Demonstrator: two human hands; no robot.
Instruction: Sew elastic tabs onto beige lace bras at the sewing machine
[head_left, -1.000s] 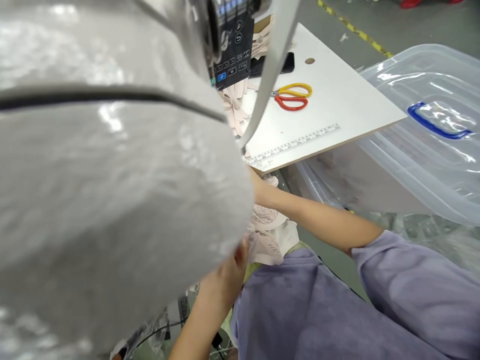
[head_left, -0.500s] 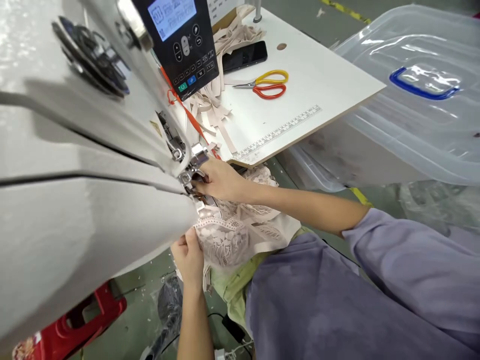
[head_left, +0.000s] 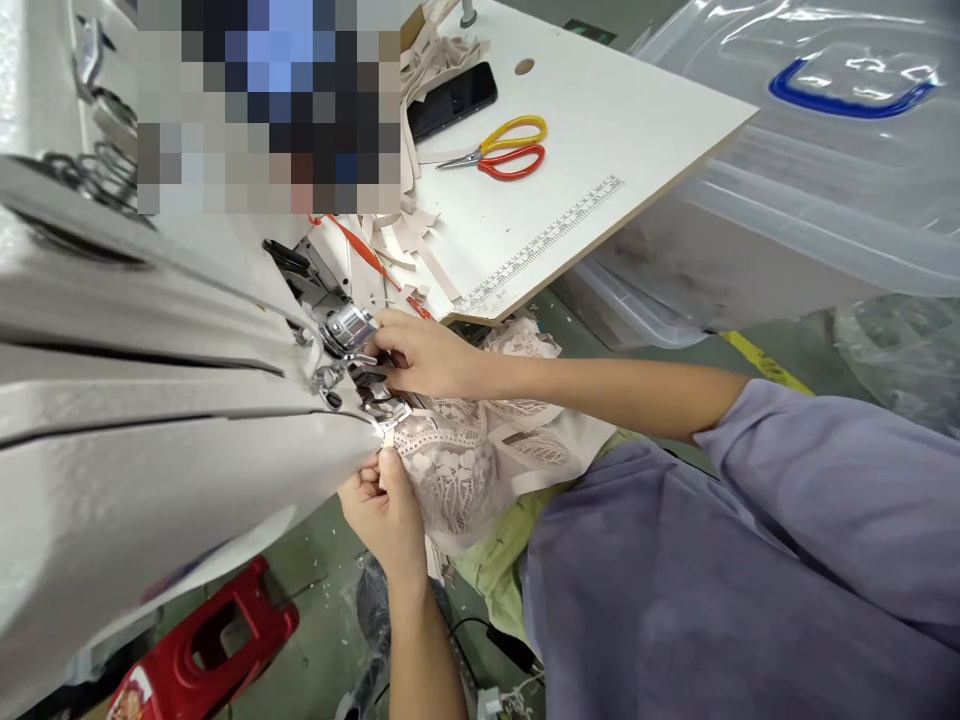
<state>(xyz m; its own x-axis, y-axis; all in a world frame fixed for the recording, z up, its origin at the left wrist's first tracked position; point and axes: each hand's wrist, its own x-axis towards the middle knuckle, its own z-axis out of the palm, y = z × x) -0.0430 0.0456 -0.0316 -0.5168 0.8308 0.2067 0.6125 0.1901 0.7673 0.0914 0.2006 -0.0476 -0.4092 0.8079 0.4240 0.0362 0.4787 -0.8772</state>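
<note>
Two hands: the left (head_left: 386, 510) and the right (head_left: 420, 352). One sewing machine (head_left: 150, 420), one lace piece (head_left: 465, 465). On the one bench (head_left: 637, 140): one pair of scissors (head_left: 502, 157) at twelve o'clock, one phone (head_left: 452, 100), one heap of strips (head_left: 420, 60). One clear bin (head_left: 825, 160) at two o'clock, one red stool (head_left: 202, 650) at seven.

Both hands (head_left: 405, 430) on lace fabric (head_left: 457, 470) at sewing machine (head_left: 150, 400)

Screen: the panel (head_left: 262, 105) on top of the sewing machine (head_left: 150, 400) is blurred into squares.
Needle: hidden behind the right hand (head_left: 424, 352), beside the sewing machine.
Box: the clear box (head_left: 825, 180), right of the sewing machine, is cut off by the edge.
Left fingertips: tucked under the sewing machine, so the grip of the left hand (head_left: 386, 505) on the lace (head_left: 457, 470) stays unclear.
</note>
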